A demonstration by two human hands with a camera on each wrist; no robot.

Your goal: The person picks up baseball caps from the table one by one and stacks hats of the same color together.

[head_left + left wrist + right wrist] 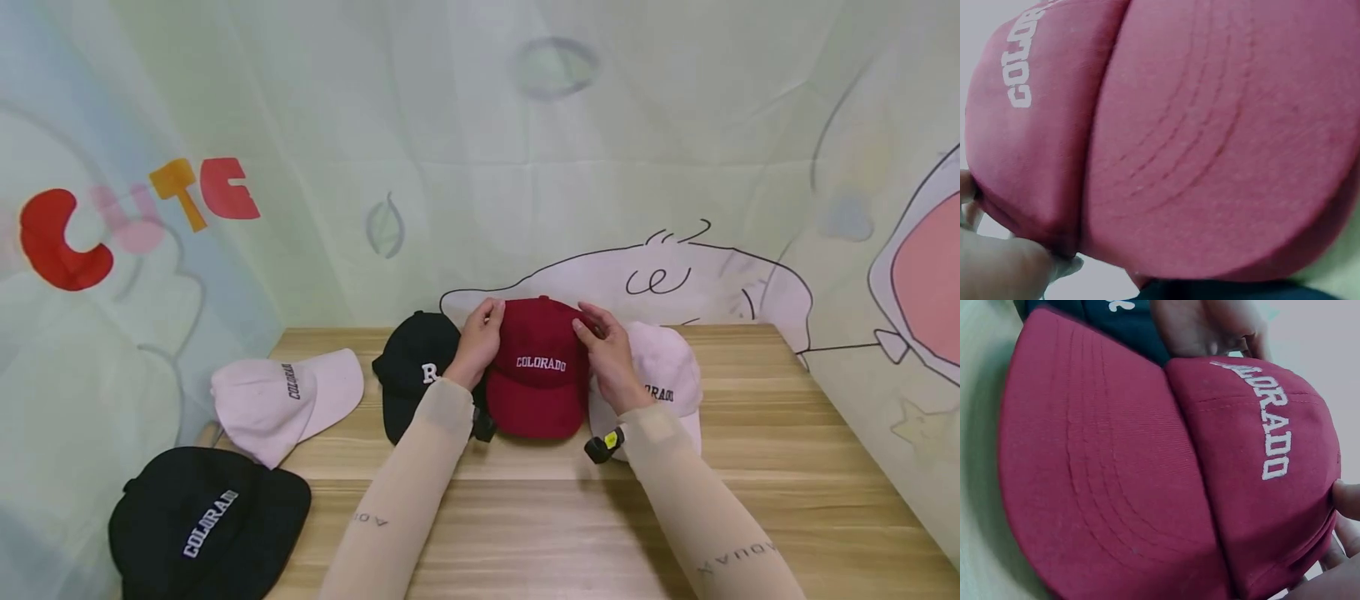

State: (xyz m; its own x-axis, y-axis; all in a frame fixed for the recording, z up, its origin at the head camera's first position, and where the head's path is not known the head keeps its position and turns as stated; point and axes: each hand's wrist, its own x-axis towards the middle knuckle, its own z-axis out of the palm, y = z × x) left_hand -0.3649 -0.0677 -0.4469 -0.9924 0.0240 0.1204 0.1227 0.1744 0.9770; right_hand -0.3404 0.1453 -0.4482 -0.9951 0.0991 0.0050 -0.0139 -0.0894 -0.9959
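Mid-frame, the red cap (540, 392) is between the left hand (477, 343) and right hand (611, 358). The 2 pinch its upper sides.

Here we are in what looks like a little recording booth, a corner dressed for the camera! Look at the cloth backdrop (465, 158), soft folds running down it, walling the back and both sides of the wood-grain table (517, 525)! And the prints on it: bright letters (180, 179) spelling CUTE to the left, a line-drawn cartoon figure (615, 279) behind, a pink balloon (933, 267) and a pale star (928, 429) over on the right! A small black wrist camera (600, 450) is in shot, caps (542, 371) are out on the wood, and whether home or studio lies beyond that cloth, the views can't say
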